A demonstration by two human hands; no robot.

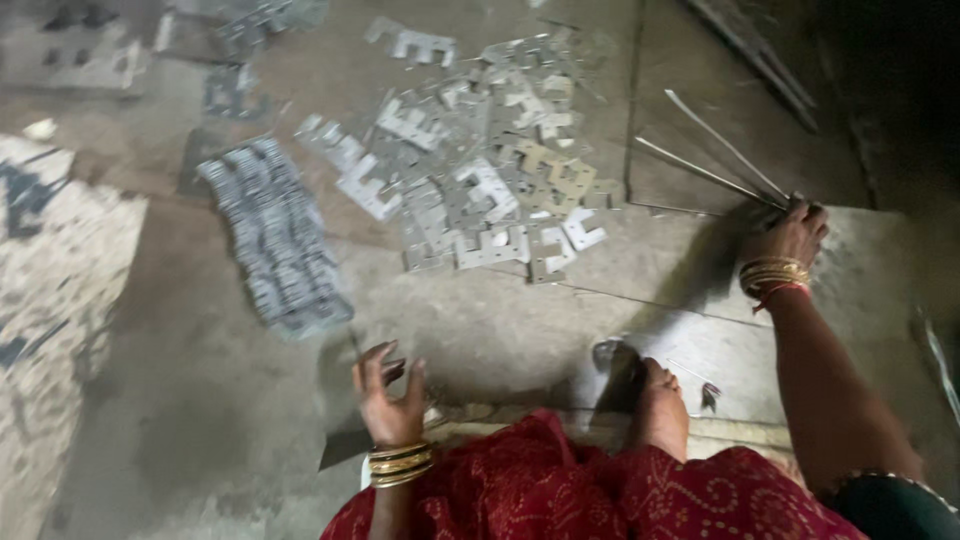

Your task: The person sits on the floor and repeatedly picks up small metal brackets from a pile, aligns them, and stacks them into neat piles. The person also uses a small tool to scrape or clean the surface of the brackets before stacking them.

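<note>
My right hand [792, 232] reaches out to the right and grips the ends of several thin metal rods [712, 160] that fan out over the stone floor. My left hand [388, 392] hovers low in front of me, fingers loosely curled, and holds nothing that I can see; a flat dark metal piece [345, 440] lies just under it. Gold bangles sit on both wrists. A loose heap of E-shaped sheet-metal stampings [480, 175] lies ahead on the floor. A stacked row of the same stampings [275, 235] runs to its left.
My bare foot [660, 405] and red patterned cloth [560, 490] fill the bottom. A pale woven mat [50, 290] lies at left. More stampings [235, 30] lie at top left. A dark wall [900, 90] closes the right side.
</note>
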